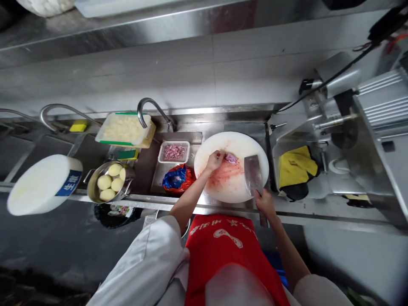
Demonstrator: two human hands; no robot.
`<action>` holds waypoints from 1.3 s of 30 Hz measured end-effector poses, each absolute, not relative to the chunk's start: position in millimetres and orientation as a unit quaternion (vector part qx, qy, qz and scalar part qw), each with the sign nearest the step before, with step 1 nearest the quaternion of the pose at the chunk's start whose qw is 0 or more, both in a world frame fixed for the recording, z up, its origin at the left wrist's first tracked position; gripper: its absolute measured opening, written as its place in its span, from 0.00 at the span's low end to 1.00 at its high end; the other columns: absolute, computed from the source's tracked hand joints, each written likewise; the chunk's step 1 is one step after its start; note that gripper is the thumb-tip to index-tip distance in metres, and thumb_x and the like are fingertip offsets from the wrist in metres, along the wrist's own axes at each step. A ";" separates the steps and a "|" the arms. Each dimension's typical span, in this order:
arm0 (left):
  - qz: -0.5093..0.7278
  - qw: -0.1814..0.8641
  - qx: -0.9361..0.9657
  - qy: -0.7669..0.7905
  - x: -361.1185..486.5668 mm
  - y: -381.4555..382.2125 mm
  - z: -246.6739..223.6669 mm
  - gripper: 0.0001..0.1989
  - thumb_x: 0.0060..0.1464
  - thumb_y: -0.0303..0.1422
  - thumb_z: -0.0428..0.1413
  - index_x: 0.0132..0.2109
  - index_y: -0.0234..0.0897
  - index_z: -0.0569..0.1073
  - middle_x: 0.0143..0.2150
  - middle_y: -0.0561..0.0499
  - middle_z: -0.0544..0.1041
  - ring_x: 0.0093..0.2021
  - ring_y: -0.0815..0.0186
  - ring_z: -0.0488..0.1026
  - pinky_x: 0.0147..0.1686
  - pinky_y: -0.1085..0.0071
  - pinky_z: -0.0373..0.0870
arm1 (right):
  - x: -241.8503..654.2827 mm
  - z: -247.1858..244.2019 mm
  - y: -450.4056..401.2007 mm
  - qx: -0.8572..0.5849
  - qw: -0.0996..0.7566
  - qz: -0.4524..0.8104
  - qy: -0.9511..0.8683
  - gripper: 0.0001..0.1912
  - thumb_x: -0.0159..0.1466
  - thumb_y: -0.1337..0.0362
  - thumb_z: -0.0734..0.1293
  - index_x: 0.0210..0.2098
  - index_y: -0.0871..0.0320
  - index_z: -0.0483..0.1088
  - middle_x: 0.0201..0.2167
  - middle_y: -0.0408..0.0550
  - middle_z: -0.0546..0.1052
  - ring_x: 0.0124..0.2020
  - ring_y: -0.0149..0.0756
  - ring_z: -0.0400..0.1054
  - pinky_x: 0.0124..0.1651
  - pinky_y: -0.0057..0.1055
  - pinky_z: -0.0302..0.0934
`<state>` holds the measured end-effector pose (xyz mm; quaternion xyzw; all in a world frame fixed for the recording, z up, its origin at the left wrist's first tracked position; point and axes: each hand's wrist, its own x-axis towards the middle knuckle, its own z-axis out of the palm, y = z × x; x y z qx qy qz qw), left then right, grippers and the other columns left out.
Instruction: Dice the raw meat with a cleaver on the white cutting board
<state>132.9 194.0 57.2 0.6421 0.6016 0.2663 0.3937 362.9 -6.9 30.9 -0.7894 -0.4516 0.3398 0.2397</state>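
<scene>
My right hand (265,203) is wrapped round the handle of a cleaver (253,175). Its broad blade lies over the right side of a round white cutting board (229,191). On the board, my left hand (215,160) has its fingers curled together; whatever they may hold is too small to make out. Just right of those fingertips sits a small heap of pinkish-purple pieces (230,158), apart from the blade. Reddish wet stains spread across the middle of the board. A white tub of pink and purple diced pieces (174,152) stands left of the board.
A red and blue plastic bag (179,178) lies before the tub. Farther left are a pot (92,187) of peeled potatoes, a lidded container (124,128), a faucet (154,104) and another thick round board (38,182). Yellow gloves (296,163) lie right, beside a metal machine (379,170).
</scene>
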 end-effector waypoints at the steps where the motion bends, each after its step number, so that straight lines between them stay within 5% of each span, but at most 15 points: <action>1: 0.251 0.385 0.652 0.604 140.5 198.3 53.9 0.10 0.62 0.33 0.52 0.45 0.32 0.75 0.42 0.44 0.79 0.38 0.66 0.76 0.43 0.71 0.71 | 363.2 30.7 -7.2 -0.790 0.238 0.348 -0.445 0.21 0.61 0.48 0.60 0.36 0.60 0.72 0.18 0.43 0.70 0.25 0.39 0.67 0.29 0.31 0.59; 4: 0.135 0.343 0.691 0.622 166.3 209.4 48.8 0.13 0.56 0.33 0.58 0.47 0.31 0.75 0.47 0.38 0.78 0.42 0.60 0.77 0.45 0.67 0.72 | 364.5 29.0 -9.5 -0.788 0.231 0.375 -0.431 0.19 0.61 0.50 0.60 0.36 0.59 0.71 0.17 0.41 0.68 0.21 0.36 0.64 0.27 0.30 0.57; 7: 0.028 0.309 0.715 0.626 180.1 212.8 50.0 0.10 0.49 0.29 0.62 0.41 0.33 0.76 0.42 0.39 0.80 0.42 0.55 0.77 0.45 0.63 0.72 | 365.0 25.1 -13.1 -0.783 0.238 0.390 -0.422 0.18 0.62 0.51 0.60 0.37 0.59 0.70 0.16 0.40 0.67 0.18 0.34 0.62 0.26 0.30 0.56; 12: 0.133 0.362 0.709 0.590 183.9 211.3 64.2 0.06 0.49 0.24 0.56 0.34 0.34 0.77 0.32 0.46 0.80 0.39 0.59 0.77 0.43 0.64 0.72 | 365.1 16.8 -16.6 -0.780 0.253 0.412 -0.398 0.19 0.64 0.51 0.60 0.39 0.60 0.70 0.16 0.38 0.65 0.17 0.33 0.61 0.25 0.29 0.55; 17: 0.297 0.513 0.637 0.492 184.2 197.3 73.5 0.14 0.50 0.25 0.54 0.45 0.33 0.75 0.39 0.48 0.79 0.36 0.67 0.76 0.38 0.72 0.72 | 369.3 17.0 -12.9 -0.788 0.242 0.389 -0.412 0.15 0.64 0.53 0.62 0.37 0.60 0.71 0.19 0.41 0.69 0.24 0.36 0.67 0.30 0.29 0.58; 23: 0.225 0.593 0.581 0.510 132.7 140.3 57.9 0.20 0.48 0.25 0.55 0.51 0.35 0.70 0.39 0.50 0.77 0.34 0.69 0.74 0.33 0.74 0.71 | 375.6 23.2 -4.7 -0.783 0.162 0.350 -0.488 0.15 0.66 0.57 0.61 0.40 0.62 0.72 0.28 0.50 0.76 0.34 0.42 0.72 0.37 0.31 0.59; 27: 0.180 0.527 0.587 0.588 94.7 119.4 55.5 0.20 0.48 0.27 0.59 0.51 0.35 0.69 0.35 0.52 0.77 0.32 0.68 0.74 0.32 0.74 0.70 | 376.6 39.4 1.8 -0.775 0.084 0.322 -0.537 0.15 0.68 0.59 0.59 0.43 0.62 0.72 0.33 0.55 0.78 0.38 0.44 0.72 0.38 0.32 0.58; 34: 0.021 0.358 0.606 0.710 54.4 102.5 49.9 0.06 0.47 0.30 0.60 0.34 0.32 0.77 0.27 0.49 0.75 0.31 0.63 0.73 0.33 0.71 0.66 | 344.9 89.2 10.6 -0.745 -0.045 0.267 -0.609 0.15 0.73 0.61 0.55 0.50 0.63 0.67 0.35 0.60 0.79 0.37 0.46 0.75 0.36 0.33 0.56; 39: 0.037 0.364 0.586 0.722 43.4 86.7 50.0 0.07 0.49 0.31 0.60 0.34 0.31 0.80 0.26 0.50 0.75 0.30 0.66 0.73 0.31 0.75 0.63 | 280.7 105.4 20.2 -0.695 -0.065 0.274 -0.661 0.18 0.75 0.60 0.51 0.52 0.62 0.66 0.37 0.58 0.80 0.39 0.45 0.76 0.38 0.33 0.59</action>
